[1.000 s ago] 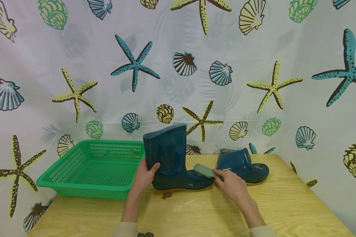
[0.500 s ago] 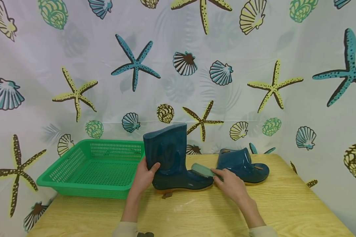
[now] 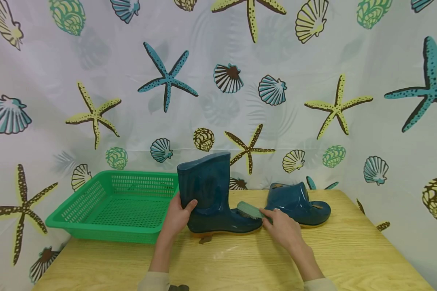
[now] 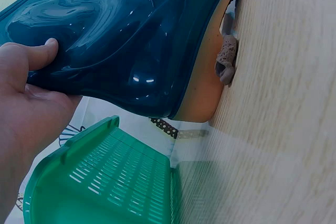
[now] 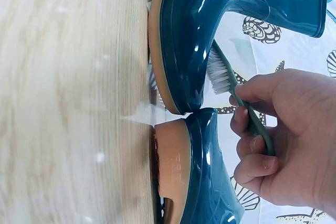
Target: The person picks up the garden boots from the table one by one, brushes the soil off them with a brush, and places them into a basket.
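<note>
A glossy dark-blue rubber boot with a tan sole stands upright on the table, toe to the right. My left hand holds the back of its shaft, thumb on the near side, as the left wrist view also shows. My right hand grips the handle of a green scrub brush; its pale bristles face the top of the boot's foot in the right wrist view. A second blue boot is close behind the toe, with a brownish patch on its foot.
A green perforated plastic basket stands left of the boot. Brown mud-like lumps lie by the sole on the wooden table. A dark object shows at the bottom edge. A patterned curtain hangs behind the table.
The brush has shifted slightly back and forth along the top of the boot's foot, moving with my right hand. My left hand and the boot have stayed in place.
</note>
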`<state>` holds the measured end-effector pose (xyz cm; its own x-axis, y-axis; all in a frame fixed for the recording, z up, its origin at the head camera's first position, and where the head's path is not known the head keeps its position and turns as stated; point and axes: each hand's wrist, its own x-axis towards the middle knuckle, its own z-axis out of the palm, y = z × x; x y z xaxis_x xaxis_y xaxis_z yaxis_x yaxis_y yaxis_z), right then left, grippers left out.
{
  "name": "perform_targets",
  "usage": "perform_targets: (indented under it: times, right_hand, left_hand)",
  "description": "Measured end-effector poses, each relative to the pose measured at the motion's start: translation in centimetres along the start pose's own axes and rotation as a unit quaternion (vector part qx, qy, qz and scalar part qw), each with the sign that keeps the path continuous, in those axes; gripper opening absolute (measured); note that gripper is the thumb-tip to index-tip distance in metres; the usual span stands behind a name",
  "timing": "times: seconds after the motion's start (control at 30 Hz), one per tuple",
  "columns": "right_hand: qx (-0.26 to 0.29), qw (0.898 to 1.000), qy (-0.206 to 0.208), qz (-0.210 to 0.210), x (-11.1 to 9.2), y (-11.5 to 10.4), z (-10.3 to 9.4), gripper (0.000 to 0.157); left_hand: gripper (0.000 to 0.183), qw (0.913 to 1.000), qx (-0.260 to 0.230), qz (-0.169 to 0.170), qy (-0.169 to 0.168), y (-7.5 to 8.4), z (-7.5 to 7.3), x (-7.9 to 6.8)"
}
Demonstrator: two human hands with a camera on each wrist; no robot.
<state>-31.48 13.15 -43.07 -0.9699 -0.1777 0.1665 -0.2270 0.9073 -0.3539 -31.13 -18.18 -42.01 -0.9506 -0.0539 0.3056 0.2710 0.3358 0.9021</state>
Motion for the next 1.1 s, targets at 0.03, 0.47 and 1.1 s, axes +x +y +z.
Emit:
perform_targets:
  times: [0.03,0.47,1.1]
  right_hand:
    - [-0.005,1.0,0.001,0.002,0.0,0.1,-0.1,0.038]
    - [-0.005,1.0,0.009,0.024,-0.1,0.8,-0.6,0.039]
    - [0.022,1.0,-0.002,-0.017,-0.2,-0.9,-0.2,0.036]
  left_hand:
    - [0.051,1.0,0.001,0.001,0.0,0.0,0.0,0.0]
    - [0.051,1.0,-0.009,-0.004,-0.002,0.0,0.0,-0.1]
    - [0.049,1.0,0.0,0.006,0.001,-0.1,0.1,0.0]
